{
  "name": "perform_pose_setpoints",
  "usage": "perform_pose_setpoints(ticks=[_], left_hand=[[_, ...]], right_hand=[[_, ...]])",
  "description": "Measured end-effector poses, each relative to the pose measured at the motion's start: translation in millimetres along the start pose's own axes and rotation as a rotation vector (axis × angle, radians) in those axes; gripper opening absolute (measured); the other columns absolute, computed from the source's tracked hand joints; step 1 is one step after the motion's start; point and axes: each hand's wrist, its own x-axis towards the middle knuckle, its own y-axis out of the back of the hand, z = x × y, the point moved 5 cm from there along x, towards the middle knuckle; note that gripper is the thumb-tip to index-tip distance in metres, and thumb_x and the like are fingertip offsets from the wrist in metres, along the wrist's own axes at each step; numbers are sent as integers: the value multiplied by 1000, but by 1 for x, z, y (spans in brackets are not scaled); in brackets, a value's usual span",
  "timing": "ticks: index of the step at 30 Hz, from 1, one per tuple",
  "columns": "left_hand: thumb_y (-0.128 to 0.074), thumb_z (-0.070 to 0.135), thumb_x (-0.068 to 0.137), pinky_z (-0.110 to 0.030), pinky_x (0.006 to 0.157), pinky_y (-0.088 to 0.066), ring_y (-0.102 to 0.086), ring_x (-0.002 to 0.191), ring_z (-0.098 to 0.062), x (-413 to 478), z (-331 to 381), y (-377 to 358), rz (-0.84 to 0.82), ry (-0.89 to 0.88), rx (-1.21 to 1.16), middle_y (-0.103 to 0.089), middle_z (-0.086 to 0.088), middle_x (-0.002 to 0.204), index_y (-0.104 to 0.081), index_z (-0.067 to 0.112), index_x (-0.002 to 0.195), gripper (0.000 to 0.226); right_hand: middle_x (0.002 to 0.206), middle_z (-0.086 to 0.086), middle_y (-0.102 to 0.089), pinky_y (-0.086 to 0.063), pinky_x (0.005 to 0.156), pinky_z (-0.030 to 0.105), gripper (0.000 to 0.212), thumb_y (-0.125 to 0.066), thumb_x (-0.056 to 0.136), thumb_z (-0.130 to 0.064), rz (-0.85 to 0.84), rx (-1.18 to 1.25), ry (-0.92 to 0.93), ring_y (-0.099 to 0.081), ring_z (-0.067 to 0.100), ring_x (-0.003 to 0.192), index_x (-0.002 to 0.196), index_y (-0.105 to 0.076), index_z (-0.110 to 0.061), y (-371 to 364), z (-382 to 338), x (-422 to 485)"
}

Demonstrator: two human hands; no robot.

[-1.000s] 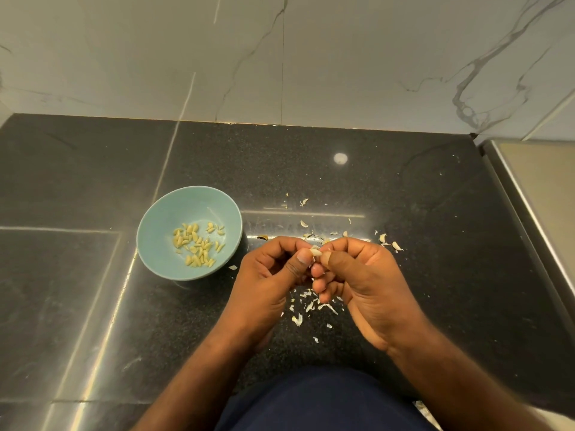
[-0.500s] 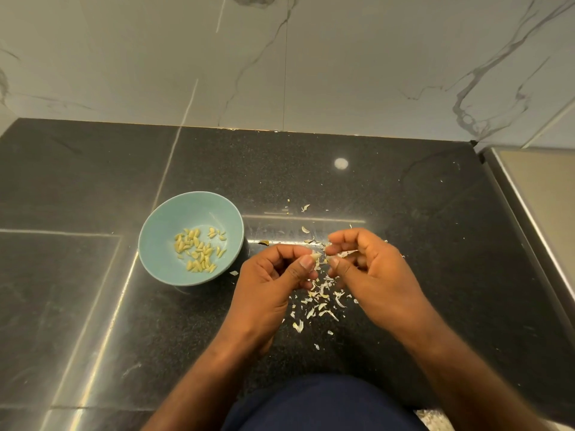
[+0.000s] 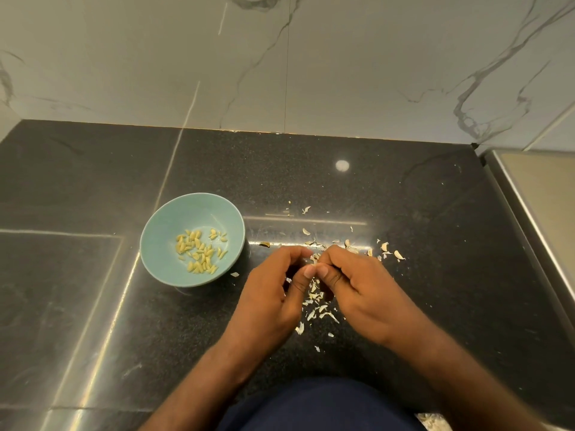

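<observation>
Over a black stone counter (image 3: 435, 231), my left hand (image 3: 267, 297) and my right hand (image 3: 361, 290) meet fingertip to fingertip, thumbs touching. Both have curled fingers and together pinch a small pale seed (image 3: 315, 258), mostly hidden between the fingertips. A light blue bowl (image 3: 152, 244) stands just left of my left hand and holds several peeled yellowish seeds (image 3: 199, 251). Pale shell flakes (image 3: 317, 307) lie scattered on the counter under and beyond my hands.
More shell bits (image 3: 385, 248) lie to the right of my hands. A marble wall (image 3: 311, 63) closes off the back of the counter. A steel surface (image 3: 547, 200) borders it on the right. My dark blue clothing (image 3: 317, 405) shows at the bottom edge.
Half a second ago my hands had drawn apart, with shell flakes under them. Now they have come back together, fingertips pinching again. The bowl has not moved.
</observation>
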Motion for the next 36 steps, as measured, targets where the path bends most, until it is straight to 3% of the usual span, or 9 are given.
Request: perform_pose_setpoints(ticks=[5,10,13,15,19,22,26,30,36], left_hand=[[-37,41,101,-39,58,-47,-49,66,-10,6,6,4,-187,-245,345,-52,10,77,-51,23,90,25],[-37,40,103,-38,59,-44,-51,63,-13,9,9,9,-246,-102,41,-54,4,69,-54,14,81,38],[-39,37,102,-23,57,-39,-44,61,-4,6,10,7,-236,34,-94,-50,11,66,-52,20,79,31],[-39,38,102,-23,57,-37,-40,59,-2,4,9,5,-251,129,-148,-46,13,63,-51,17,78,35],[-39,31,106,-20,49,-27,-32,50,-5,-2,6,0,-263,471,-438,-38,11,56,-50,15,77,34],[-38,26,105,-20,46,-24,-28,47,-6,0,8,-2,-215,572,-536,-33,8,54,-46,17,71,36],[-41,27,104,-20,49,-30,-32,51,-6,10,11,3,-56,368,-391,-37,8,56,-46,17,68,38],[-42,29,103,-19,49,-31,-32,51,-6,9,17,2,-15,313,-458,-36,5,57,-46,14,69,38],[-40,44,101,-22,51,-35,-40,53,-10,6,15,0,2,250,-435,-43,5,58,-47,19,67,42]], right_hand=[[63,3,-61,-50,57,38,30,-51,104,-19,-247,491,-268,-61,23,58,75,-57,-13,-8,4,-3],[62,1,-59,-50,56,32,26,-53,101,-20,-228,586,-206,-62,19,60,77,-59,-10,-9,-4,-2],[65,1,-64,-50,59,25,23,-55,101,-18,-121,330,-3,-61,13,60,79,-61,-13,-1,-10,0],[67,-6,-60,-45,56,21,24,-56,101,-20,-5,82,182,-55,9,61,78,-59,-21,5,-15,-1],[73,-3,-60,-47,50,34,24,-44,88,-12,85,-434,514,-53,15,61,86,-67,-13,7,-27,1],[71,-2,-58,-46,45,36,24,-43,88,-14,90,-517,577,-50,16,59,85,-67,-11,9,-30,6],[68,-7,-54,-43,51,33,25,-51,99,-26,142,-258,458,-46,11,58,80,-62,-14,11,-27,5],[68,-11,-54,-43,54,30,23,-56,98,-28,161,9,361,-51,11,61,80,-64,-15,9,-24,0],[59,3,-56,-46,48,38,38,-54,98,-33,203,286,231,-53,19,52,71,-59,-8,11,-17,-8]])
